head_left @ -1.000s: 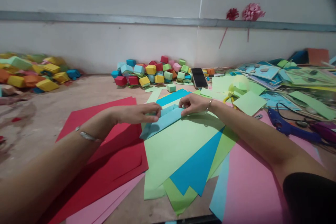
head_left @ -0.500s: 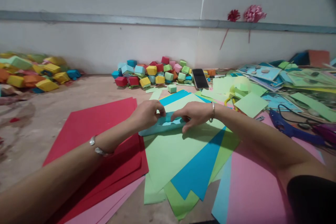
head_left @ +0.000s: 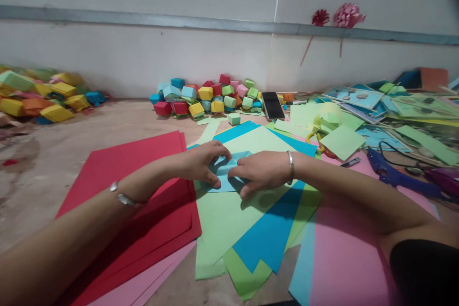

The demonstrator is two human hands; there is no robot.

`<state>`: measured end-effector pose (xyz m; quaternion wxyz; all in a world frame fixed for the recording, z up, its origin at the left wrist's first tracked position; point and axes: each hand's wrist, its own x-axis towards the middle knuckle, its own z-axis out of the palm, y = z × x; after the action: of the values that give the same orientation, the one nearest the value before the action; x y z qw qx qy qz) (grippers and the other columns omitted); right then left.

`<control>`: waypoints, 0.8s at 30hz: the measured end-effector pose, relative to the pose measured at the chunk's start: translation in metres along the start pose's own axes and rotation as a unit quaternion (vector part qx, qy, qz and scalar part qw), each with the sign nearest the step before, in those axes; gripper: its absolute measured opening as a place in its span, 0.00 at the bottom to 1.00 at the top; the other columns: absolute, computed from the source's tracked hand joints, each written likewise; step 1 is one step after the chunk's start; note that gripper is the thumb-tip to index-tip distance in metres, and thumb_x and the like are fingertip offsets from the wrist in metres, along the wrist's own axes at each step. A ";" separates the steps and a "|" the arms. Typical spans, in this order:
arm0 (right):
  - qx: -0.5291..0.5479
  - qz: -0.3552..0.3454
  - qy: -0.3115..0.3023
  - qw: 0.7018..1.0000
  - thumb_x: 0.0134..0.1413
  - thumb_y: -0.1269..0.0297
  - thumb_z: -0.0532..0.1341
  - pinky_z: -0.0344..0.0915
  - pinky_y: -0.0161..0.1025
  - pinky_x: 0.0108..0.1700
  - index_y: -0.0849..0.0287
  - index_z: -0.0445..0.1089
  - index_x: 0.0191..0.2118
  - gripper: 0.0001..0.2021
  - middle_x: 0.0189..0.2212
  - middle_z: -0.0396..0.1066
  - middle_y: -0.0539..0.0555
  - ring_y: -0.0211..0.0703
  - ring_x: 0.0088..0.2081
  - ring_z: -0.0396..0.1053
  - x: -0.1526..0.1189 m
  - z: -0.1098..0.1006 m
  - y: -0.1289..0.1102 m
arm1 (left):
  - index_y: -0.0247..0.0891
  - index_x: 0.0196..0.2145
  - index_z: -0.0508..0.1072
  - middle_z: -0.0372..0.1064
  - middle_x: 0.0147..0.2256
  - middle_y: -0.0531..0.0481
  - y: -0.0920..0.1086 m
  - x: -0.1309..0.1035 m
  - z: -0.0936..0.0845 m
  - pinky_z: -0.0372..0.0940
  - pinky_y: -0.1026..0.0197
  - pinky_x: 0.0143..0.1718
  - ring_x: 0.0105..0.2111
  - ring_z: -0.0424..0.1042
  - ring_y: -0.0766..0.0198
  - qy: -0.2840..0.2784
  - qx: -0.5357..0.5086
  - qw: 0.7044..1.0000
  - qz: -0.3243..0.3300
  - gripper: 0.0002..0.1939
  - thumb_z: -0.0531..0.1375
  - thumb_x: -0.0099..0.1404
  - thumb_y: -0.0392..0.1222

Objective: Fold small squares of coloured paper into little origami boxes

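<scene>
A light blue sheet of paper (head_left: 225, 179) with creases lies on a pale green sheet (head_left: 229, 224) between my hands. My left hand (head_left: 199, 162) touches its left side, with the thumb and the curved fingers apart. From the right, my right hand (head_left: 261, 171) lies over the blue paper, fingers stretched out and pressed down, thumb apart near the lower edge. Part of the blue paper is hidden beneath the right hand. Under the pale green sheet show darker blue paper (head_left: 274, 229) and bright green paper (head_left: 247, 279).
Red sheets (head_left: 125, 167) lie at left, pink paper (head_left: 347, 253) at right. Along the wall are folded paper cubes (head_left: 196, 110), a phone (head_left: 273, 106) and another cube pile (head_left: 59, 100). At right lie yellow-handled scissors (head_left: 311, 136), a box cutter (head_left: 350, 162) and a blue glue gun (head_left: 398, 177).
The blue paper, earlier a narrow folded strip pinched up by my left hand, now lies flatter and wider. My left fingers have spread, and my right hand has come down onto the paper.
</scene>
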<state>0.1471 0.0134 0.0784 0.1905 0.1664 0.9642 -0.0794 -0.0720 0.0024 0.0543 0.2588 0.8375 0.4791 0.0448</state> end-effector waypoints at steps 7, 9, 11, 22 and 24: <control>0.058 -0.032 0.034 0.997 0.63 0.67 0.59 0.51 0.35 0.32 0.53 0.75 0.54 0.16 0.38 0.78 0.54 0.39 0.32 0.66 0.003 -0.002 0.019 | 0.45 0.47 0.79 0.65 0.48 0.43 0.005 0.004 0.009 0.64 0.56 0.44 0.44 0.68 0.53 0.027 0.008 1.000 0.002 0.23 0.67 0.56 0.56; 0.056 -0.016 0.061 0.996 0.60 0.69 0.61 0.50 0.36 0.31 0.52 0.78 0.51 0.15 0.35 0.78 0.53 0.39 0.31 0.66 0.002 -0.003 0.019 | 0.47 0.44 0.81 0.66 0.49 0.42 0.008 0.006 0.016 0.63 0.53 0.46 0.46 0.68 0.50 0.057 0.034 0.998 0.006 0.16 0.66 0.59 0.52; 0.059 0.020 0.104 0.993 0.59 0.66 0.63 0.50 0.36 0.31 0.54 0.80 0.45 0.11 0.31 0.77 0.53 0.39 0.31 0.66 0.002 -0.004 0.019 | 0.48 0.41 0.83 0.66 0.49 0.43 0.012 0.006 0.024 0.63 0.51 0.47 0.47 0.68 0.48 0.086 0.073 0.994 0.007 0.12 0.66 0.60 0.49; 0.009 0.108 0.147 0.983 0.56 0.62 0.65 0.53 0.39 0.31 0.62 0.77 0.37 0.08 0.44 0.75 0.62 0.51 0.42 0.70 0.008 -0.001 0.011 | 0.49 0.37 0.84 0.67 0.48 0.41 0.035 -0.001 0.040 0.64 0.50 0.42 0.44 0.63 0.50 0.151 0.217 0.963 0.048 0.11 0.59 0.67 0.44; 0.024 0.129 0.137 0.982 0.57 0.70 0.61 0.52 0.40 0.30 0.62 0.77 0.35 0.06 0.41 0.76 0.61 0.50 0.40 0.71 0.009 0.000 0.010 | 0.49 0.38 0.83 0.67 0.50 0.42 0.035 -0.001 0.038 0.64 0.47 0.45 0.46 0.63 0.48 0.173 0.217 0.959 0.047 0.11 0.60 0.66 0.43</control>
<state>0.1426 0.0259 0.0737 0.0608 0.3036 0.9493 -0.0539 -0.0328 -0.0277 0.0380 -0.0189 0.8748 0.4745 0.0961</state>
